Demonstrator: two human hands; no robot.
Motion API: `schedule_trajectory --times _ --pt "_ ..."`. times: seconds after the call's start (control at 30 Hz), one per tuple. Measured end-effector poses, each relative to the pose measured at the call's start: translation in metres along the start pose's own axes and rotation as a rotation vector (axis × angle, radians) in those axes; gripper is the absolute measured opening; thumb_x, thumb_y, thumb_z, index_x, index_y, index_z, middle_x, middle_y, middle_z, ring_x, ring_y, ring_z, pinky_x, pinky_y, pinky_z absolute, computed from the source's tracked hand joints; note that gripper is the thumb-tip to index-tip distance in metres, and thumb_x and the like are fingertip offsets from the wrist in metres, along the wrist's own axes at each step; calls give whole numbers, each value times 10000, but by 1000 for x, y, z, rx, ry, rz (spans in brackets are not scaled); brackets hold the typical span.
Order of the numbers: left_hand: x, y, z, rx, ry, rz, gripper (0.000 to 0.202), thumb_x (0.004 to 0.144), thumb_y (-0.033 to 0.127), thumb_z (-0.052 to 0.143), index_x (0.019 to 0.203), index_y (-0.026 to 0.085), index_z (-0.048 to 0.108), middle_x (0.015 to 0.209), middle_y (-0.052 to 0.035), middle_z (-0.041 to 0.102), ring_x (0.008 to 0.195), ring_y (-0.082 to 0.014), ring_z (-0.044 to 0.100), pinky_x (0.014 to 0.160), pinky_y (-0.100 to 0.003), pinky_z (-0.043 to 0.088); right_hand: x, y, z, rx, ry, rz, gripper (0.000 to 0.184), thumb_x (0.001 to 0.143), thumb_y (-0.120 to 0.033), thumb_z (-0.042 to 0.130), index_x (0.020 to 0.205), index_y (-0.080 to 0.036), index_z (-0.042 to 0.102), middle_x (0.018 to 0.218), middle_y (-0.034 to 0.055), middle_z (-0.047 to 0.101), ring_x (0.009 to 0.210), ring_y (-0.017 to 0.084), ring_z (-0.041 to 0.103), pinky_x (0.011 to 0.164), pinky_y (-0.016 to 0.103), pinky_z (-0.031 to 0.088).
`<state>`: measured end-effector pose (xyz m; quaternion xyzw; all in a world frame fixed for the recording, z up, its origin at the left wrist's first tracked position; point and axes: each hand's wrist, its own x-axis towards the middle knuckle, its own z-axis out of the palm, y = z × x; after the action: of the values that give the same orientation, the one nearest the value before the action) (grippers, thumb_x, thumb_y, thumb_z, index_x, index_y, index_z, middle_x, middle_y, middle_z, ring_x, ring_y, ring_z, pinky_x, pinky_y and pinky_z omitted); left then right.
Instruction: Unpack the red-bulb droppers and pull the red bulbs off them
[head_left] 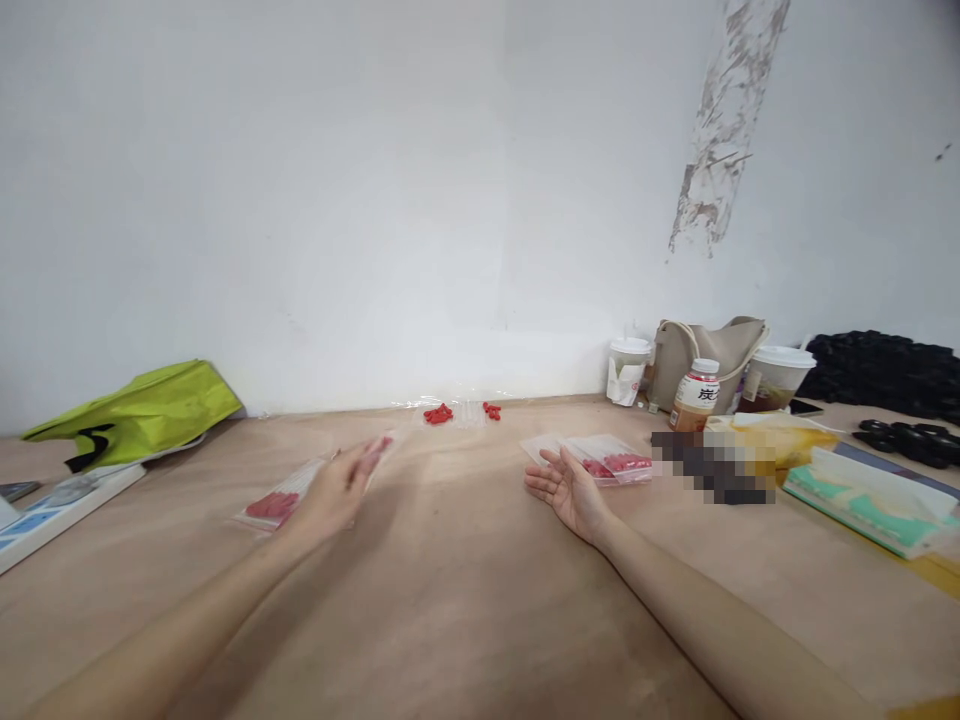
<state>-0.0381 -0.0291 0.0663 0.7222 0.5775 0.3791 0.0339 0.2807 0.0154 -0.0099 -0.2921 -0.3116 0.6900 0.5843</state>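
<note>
Raised a little above the table's left half, my left hand (337, 488) is closed on a clear plastic bag (384, 440) with something red in it, smeared by motion. Beneath and beside that hand lie clear bags of red pieces (274, 506). My right hand (570, 492) rests palm up with its fingers spread, nothing in it. It touches or lies just in front of more clear bags with red pieces (616, 466). Against the wall are small red pieces (438, 414) and another red cluster (492, 411), with clear plastic about them.
On the right stand a lidded cup (628, 372), a bottle (696, 395), a beige bag (705, 345), a second cup (776, 378) and a tissue pack (870, 505). A yellow-green bag (161, 405) and a white power strip (67, 515) lie at left.
</note>
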Motion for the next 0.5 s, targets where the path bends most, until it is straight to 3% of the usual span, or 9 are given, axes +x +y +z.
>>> schedule_trajectory --times 0.1,0.2,0.3,0.4,0.5 --pt "-6 14 38 115 -97 210 373 832 221 340 1151 164 526 1180 -67 567 1078 -211 515 944 -372 387 -3 0 3 -23 -4 -18 285 848 -385 412 1018 -171 494 722 53 659 646 160 639 705 315 478" --pt "-11 23 70 203 -129 292 448 771 87 375 1194 172 493 1180 -72 563 1073 -206 510 934 -375 398 -5 2 5 -80 -3 -43 259 792 -352 512 979 -176 544 713 31 653 626 145 627 682 292 477" --pt "-12 32 94 219 -174 345 423 768 61 391 1157 159 527 1154 -85 579 1057 -215 513 927 -380 405 -8 6 7 -212 -37 -108 271 701 -310 626 930 -170 594 742 18 640 638 125 605 687 269 465" --pt "-12 38 111 193 -190 393 374 779 94 434 1133 144 543 1143 -104 580 1056 -227 512 932 -384 399 -14 11 9 -508 -77 -242 352 608 -297 703 925 -167 624 805 20 609 655 115 559 680 260 444" --pt "-14 39 120 106 -203 383 387 779 191 509 1164 146 513 1177 -120 549 1076 -232 505 930 -385 404 -24 13 11 -922 -160 -488 493 541 -318 738 1006 -220 607 957 34 534 716 131 509 665 273 433"
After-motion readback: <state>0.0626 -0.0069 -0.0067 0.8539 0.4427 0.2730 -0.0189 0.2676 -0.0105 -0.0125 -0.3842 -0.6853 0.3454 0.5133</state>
